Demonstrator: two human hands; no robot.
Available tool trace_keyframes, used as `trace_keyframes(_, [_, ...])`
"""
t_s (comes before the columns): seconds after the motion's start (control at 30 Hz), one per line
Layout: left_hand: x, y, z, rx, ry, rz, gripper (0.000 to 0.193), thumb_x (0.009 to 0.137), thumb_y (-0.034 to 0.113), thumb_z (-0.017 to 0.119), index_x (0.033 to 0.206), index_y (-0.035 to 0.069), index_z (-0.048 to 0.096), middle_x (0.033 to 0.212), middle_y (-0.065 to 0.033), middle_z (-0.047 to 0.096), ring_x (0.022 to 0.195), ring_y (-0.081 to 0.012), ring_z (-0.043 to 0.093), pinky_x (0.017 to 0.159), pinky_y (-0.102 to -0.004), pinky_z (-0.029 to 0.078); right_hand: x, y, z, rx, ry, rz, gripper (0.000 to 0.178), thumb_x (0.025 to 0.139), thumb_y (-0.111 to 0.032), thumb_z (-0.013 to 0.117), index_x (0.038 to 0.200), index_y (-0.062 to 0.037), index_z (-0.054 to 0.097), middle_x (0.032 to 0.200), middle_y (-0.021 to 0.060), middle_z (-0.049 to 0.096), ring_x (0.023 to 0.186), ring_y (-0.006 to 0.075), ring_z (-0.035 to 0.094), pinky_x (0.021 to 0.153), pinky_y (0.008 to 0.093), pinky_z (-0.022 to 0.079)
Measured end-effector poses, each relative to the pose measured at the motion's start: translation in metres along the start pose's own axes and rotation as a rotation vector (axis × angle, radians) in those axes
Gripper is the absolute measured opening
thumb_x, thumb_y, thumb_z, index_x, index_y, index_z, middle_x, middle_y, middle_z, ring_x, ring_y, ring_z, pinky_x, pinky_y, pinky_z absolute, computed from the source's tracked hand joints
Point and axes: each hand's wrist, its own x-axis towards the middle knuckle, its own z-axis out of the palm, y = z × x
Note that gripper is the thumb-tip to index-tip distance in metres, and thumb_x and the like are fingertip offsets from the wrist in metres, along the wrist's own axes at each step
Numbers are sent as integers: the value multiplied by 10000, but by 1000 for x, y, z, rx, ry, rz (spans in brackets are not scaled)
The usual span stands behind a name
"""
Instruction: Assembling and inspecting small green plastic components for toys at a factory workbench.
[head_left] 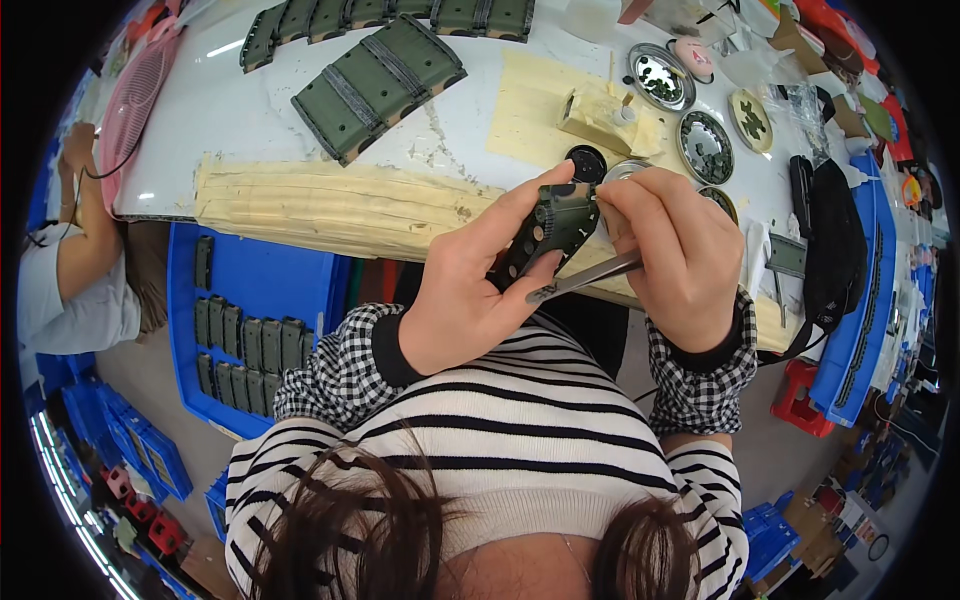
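My left hand (465,290) is wrapped around a green and brown camouflage casing (562,215), a small hollow shell with a dark inner side and round holes, tilted above the table's front edge. My right hand (680,250) is closed, with slim grey metal tweezers (590,277) running out from its palm toward my left thumb. The thumb and forefinger of that hand pinch together at the casing's upper right edge. Whether a small part sits between those fingertips is too small to tell. Just beyond the casing stands a round black dish (586,163).
Joined green casings (380,85) lie at the far left. Metal dishes (705,147) of small dark green pieces stand at right, near a tape-wrapped block (610,122). A blue bin (300,265) below the table holds rows of casings. Another person's arm (90,200) is at left.
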Motion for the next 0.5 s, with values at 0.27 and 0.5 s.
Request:
trace_keyframes(0.27, [-1, 4, 0, 97, -5, 11, 603, 910, -69, 590, 1467, -28, 361, 1270, -114, 588, 1117, -103, 557, 940, -223, 436, 3, -9, -5, -85, -50, -1, 289, 681, 33, 725, 963, 4, 667, 875, 88, 620, 626, 199, 598, 546, 300, 485])
trace_keyframes(0.5, [-3, -1, 3, 8, 27, 0, 615, 892, -100, 591, 1461, -39, 364, 1299, -119, 572, 1140, -121, 553, 964, -232, 425, -2, -6, 3, -20, -18, -11, 270, 755, -62, 663, 1010, 22, 650, 950, 87, 615, 620, 170, 599, 535, 280, 478])
